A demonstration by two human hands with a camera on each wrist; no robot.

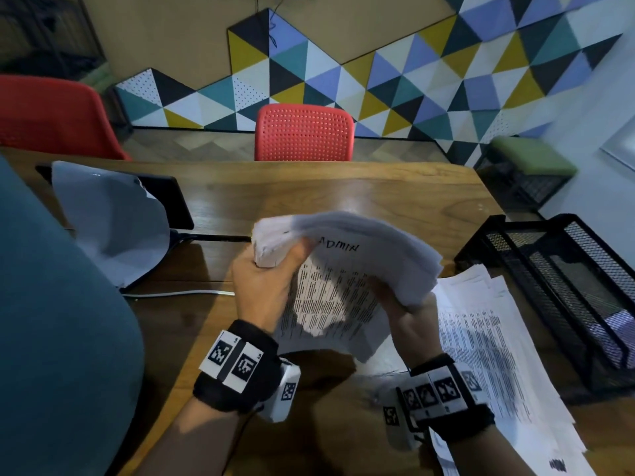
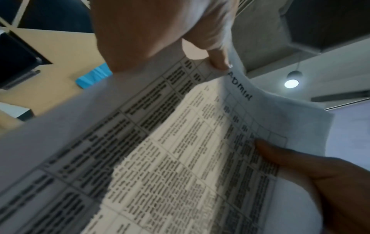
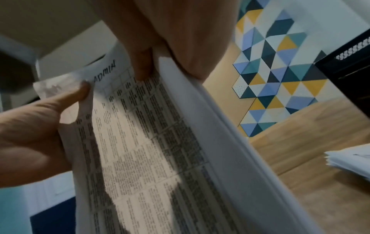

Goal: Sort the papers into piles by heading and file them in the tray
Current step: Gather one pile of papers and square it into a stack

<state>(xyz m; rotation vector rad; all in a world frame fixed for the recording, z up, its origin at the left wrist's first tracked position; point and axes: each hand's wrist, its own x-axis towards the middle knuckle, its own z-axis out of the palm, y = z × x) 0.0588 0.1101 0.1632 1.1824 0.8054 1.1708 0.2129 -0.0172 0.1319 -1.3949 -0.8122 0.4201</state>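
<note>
**A stack of papers held above the bench by both hands**

From the head view, a thick stack of papers point(image 1: 347, 269) is held in the air above the wooden bench point(image 1: 309, 194). Its upper left corner is grasped by the curled fingers of the left hand point(image 1: 264, 286), and its right edge is gripped by the right hand point(image 1: 409, 317). The word ADMIN is written by hand on the open sheet. A second pile of printed sheets point(image 1: 491, 355) is laid flat on the bench, to the right, just beside a black mesh tray point(image 1: 563, 269). A red chair point(image 1: 304, 132) is placed behind the bench.

From the left wrist view, the left thumb point(image 2: 218, 61) is pressed on the sheet near the heading.

From the right wrist view, the bundle is pinched between thumb and fingers point(image 3: 142, 63) of the right hand.
</note>
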